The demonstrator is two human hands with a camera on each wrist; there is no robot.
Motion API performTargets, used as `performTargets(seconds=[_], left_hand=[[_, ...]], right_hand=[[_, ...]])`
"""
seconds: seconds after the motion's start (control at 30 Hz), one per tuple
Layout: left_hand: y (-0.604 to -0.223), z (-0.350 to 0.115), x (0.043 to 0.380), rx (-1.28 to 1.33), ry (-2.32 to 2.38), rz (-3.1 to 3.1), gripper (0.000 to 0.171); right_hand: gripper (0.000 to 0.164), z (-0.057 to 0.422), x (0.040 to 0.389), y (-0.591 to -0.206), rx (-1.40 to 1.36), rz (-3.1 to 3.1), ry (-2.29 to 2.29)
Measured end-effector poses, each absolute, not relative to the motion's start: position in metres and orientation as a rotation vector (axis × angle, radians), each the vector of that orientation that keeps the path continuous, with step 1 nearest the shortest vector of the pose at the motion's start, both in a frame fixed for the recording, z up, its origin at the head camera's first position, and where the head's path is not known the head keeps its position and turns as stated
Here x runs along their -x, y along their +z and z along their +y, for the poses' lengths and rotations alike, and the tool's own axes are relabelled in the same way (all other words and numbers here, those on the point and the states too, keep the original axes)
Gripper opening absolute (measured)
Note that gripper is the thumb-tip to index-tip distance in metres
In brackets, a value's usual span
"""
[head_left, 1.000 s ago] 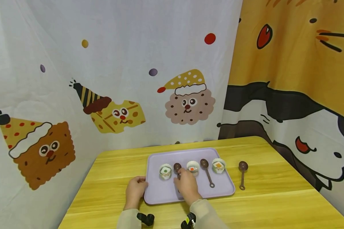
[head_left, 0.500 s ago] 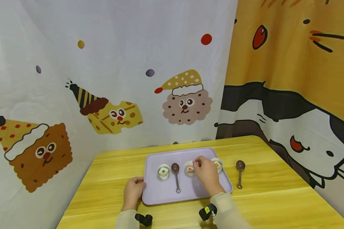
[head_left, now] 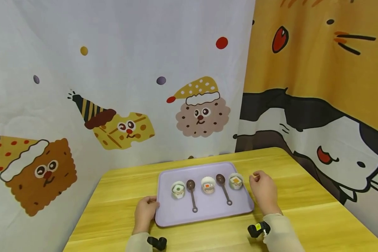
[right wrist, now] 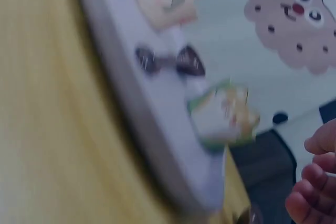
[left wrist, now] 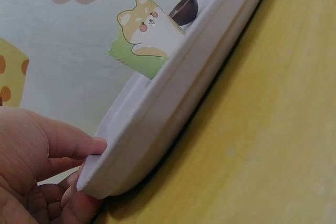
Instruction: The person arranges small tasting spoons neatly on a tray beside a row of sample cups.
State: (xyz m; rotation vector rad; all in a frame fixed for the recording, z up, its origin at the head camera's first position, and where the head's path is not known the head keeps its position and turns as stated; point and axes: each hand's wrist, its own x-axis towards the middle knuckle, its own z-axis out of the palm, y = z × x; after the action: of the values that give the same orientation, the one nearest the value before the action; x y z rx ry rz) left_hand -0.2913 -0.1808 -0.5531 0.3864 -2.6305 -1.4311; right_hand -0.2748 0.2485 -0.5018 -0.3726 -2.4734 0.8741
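The tray (head_left: 176, 214) we pinch with our left hand (head_left: 145, 211), likely to steady it, while our right hand (head_left: 265, 192) hovers alongside, fingers loose, visibly holding nothing.

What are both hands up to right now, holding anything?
Left hand: closed, pinching the edge of the purple tray.
Right hand: open, fingers loosely curled, nothing visibly held.

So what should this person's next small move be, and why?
Probably lower the right hand toward the dark thing just past the right end of the tray, perhaps a spoon: that hand looks empty, two spoons lie on the tray, and the left hand grips its edge.
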Motion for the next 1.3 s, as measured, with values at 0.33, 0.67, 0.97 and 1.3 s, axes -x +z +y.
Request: performTargets(seconds=[0.33, 0.67, 0.97, 1.3], left_hand=[[-0.553, -0.182, 0.294, -0.391, -1.429, -2.635, 0.025], [-0.555, -0.183, 0.294, -0.394, -1.431, -2.642, 0.025], [-0.558, -0.182, 0.294, -0.405, -1.437, -2.645, 0.025], [-0.558, -0.182, 0.295, -0.404, -1.419, -2.652, 0.026]], right_hand=[[0.053, 0.286, 0.263, -0.531, 0.549, -2.543, 0.839], [0.042, 0.292, 0.264, -0.541, 0.517, -2.700, 0.817], [0.027, 0.292, 0.264, -0.548, 0.505, -2.689, 0.810], [0.033, 0.297, 0.266, -0.541, 0.455, -2.674, 0.833]])
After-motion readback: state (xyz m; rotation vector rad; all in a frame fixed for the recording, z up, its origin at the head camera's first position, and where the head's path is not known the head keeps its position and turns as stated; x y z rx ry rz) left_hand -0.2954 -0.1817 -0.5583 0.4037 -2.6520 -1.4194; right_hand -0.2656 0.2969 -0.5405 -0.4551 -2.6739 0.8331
